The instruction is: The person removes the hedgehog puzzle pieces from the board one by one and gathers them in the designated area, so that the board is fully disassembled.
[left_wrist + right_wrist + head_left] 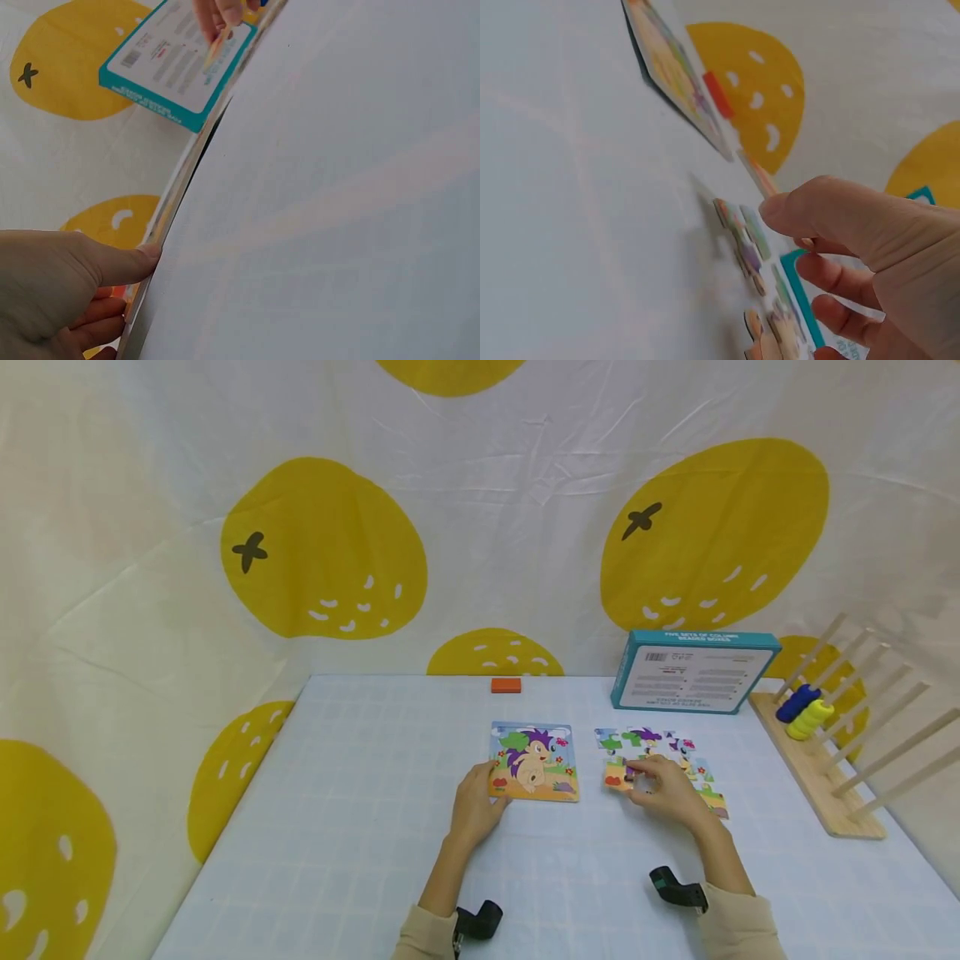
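Observation:
My left hand (472, 806) grips the lower left edge of a square hedgehog picture board (534, 760). In the left wrist view, the thumb lies along that edge with the fingers curled on the other side. To the right, my right hand (671, 789) pinches a jigsaw piece (617, 775) with an orange and red print. The same piece shows edge-on in the right wrist view, raised above the cloth and partly covered by the thumb. Around and beyond this hand lie several loose jigsaw pieces (643, 737), some hidden beneath it.
A teal-edged box (697, 672) stands at the back right. Right of it is a wooden peg rack (817, 768) with blue beads (798, 702) and yellow-green beads (810, 720). An orange block (506, 685) sits at the table's back edge.

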Demonstrator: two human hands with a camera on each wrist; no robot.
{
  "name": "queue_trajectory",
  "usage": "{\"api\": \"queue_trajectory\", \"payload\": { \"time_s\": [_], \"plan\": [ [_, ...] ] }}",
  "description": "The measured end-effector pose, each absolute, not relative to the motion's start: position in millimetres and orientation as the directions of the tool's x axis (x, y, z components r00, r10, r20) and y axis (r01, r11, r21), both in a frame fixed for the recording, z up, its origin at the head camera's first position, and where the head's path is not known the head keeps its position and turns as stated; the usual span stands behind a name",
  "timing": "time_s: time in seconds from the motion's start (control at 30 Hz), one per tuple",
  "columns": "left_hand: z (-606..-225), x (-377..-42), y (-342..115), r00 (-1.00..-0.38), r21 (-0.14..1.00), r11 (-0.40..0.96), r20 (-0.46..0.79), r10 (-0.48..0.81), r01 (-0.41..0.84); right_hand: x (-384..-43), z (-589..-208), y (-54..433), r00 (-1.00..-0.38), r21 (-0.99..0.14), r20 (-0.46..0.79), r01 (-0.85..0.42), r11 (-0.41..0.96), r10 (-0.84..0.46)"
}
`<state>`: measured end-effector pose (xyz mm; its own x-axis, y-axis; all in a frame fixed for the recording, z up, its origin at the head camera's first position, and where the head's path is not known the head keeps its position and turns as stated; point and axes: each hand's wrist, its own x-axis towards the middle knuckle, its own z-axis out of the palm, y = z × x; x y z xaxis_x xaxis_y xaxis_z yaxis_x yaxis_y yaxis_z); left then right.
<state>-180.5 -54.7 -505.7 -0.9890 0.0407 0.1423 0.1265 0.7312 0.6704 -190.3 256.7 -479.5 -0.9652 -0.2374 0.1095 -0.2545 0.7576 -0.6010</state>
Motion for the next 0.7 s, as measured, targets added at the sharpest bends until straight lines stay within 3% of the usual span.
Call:
{"api": "queue_trajectory", "payload": {
  "time_s": [0.3,0.53,0.7],
  "plan": [
    [-506,-181,-54,-0.989,0.661,0.74,0.142,0.039,0.124,-177,-483,276,-0.964,-0.507,0.096,-0.261,0.821,-0.247],
    [-504,-180,-54,-0.989,0.658,0.743,0.141,0.042,0.125,-171,-479,278,-0.971,-0.482,-0.003,-0.209,0.851,-0.24],
    [-504,-180,-54,-0.988,0.656,0.744,0.146,0.044,0.13,-173,-482,275,-0.967,-0.481,0.044,-0.242,0.843,-0.252]
  ]
}}
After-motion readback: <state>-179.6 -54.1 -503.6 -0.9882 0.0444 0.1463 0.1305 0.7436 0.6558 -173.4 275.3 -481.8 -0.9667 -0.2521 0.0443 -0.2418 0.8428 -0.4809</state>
